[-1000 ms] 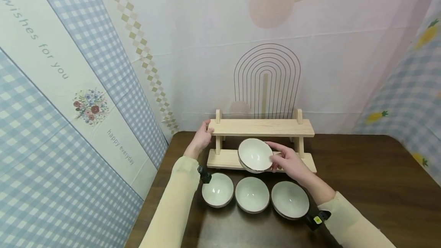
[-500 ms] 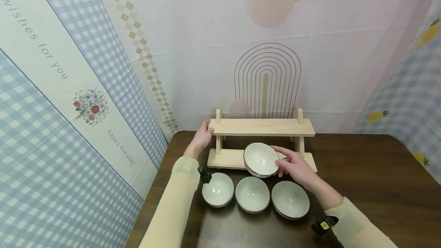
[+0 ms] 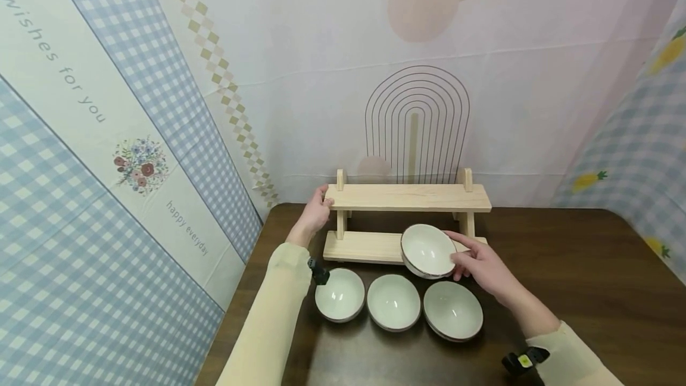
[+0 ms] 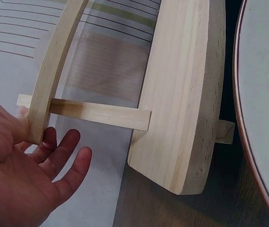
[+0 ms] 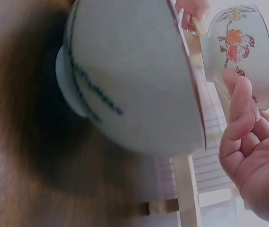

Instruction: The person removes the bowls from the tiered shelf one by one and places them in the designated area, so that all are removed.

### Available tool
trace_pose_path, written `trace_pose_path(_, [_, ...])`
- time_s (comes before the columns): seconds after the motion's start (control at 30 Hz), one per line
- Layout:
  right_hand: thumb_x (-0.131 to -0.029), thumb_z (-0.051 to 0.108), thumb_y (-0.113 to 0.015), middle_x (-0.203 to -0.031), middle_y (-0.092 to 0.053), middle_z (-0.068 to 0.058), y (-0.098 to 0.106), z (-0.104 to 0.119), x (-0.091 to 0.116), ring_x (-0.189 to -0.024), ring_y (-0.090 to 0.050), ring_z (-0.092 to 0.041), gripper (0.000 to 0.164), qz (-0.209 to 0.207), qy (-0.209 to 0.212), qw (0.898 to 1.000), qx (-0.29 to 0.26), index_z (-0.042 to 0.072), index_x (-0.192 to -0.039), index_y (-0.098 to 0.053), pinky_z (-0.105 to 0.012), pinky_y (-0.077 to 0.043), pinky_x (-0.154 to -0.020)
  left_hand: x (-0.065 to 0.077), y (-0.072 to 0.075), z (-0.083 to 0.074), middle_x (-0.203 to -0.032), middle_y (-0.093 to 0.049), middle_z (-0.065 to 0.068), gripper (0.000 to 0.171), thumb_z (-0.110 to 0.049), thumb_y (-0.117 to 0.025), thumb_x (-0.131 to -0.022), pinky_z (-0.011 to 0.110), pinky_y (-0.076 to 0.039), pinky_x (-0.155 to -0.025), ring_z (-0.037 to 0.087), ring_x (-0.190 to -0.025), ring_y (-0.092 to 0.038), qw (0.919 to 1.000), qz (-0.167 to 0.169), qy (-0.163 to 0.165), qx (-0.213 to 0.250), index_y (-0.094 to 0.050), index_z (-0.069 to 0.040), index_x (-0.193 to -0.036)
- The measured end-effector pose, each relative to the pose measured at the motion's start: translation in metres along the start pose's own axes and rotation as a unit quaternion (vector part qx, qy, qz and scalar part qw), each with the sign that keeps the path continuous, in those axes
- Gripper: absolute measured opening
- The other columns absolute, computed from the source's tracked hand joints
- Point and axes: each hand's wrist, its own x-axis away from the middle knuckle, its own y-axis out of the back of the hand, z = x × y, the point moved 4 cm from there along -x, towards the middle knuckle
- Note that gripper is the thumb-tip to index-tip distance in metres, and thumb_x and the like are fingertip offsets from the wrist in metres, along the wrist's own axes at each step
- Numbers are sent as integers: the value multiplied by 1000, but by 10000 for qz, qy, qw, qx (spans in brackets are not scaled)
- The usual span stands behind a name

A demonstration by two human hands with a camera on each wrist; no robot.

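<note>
My left hand (image 3: 315,212) grips the left end of the upper board of a two-tier wooden shelf (image 3: 407,196); in the left wrist view its thumb and fingers meet around that board end. A white bowl (image 3: 427,249) with a thin brown rim is held at its right side by my right hand (image 3: 482,264), tilted toward me in front of the shelf's lower board (image 3: 364,246). Painted birds show on the outside of this held bowl (image 5: 241,47) in the right wrist view, thumb and fingers on either side of its wall.
Three similar bowls stand in a row before the shelf: left bowl (image 3: 340,295), middle bowl (image 3: 393,302), right bowl (image 3: 452,311). They sit on a dark brown table (image 3: 557,267). A printed cloth (image 3: 300,106) hangs behind.
My right hand has carried the bowl to the right and slightly down along the lower board. The left hand keeps its grip on the shelf, and the three bowls in the row stay put.
</note>
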Motion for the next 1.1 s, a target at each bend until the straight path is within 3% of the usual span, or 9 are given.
trace_pose_path(0.6, [-109,9,-56,-82,-73,-15,27,-26,29,-71,-69,-24,60,-453,-245,9987,20,-2,-164,-35,-34,-58,-69,-1,2,2,-166,-35,26,56,-18,-41,-117,60,-45,-114,44,-147,-43,10000,36,-20,-19,-23,-11,-170])
trace_pose_path(0.83, [-110,8,-56,-84,-75,-13,37,-41,44,-71,-70,-22,61,-641,-449,9969,-14,-5,-164,-32,-33,-59,-69,0,3,1,-168,-33,27,56,-18,-42,-117,57,-34,-123,42,-152,-37,9998,-2,-68,-179,-23,-9,-169])
trace_pose_path(1.1, [-110,12,-58,-83,-76,-11,55,-55,62,-73,-71,-21,57,-972,-540,9938,-2,-1,-162,-37,-30,-58,-68,1,4,0,-168,-31,27,57,-18,-42,-117,57,-32,-124,42,-153,-35,9998,16,-102,-186,-23,-9,-170])
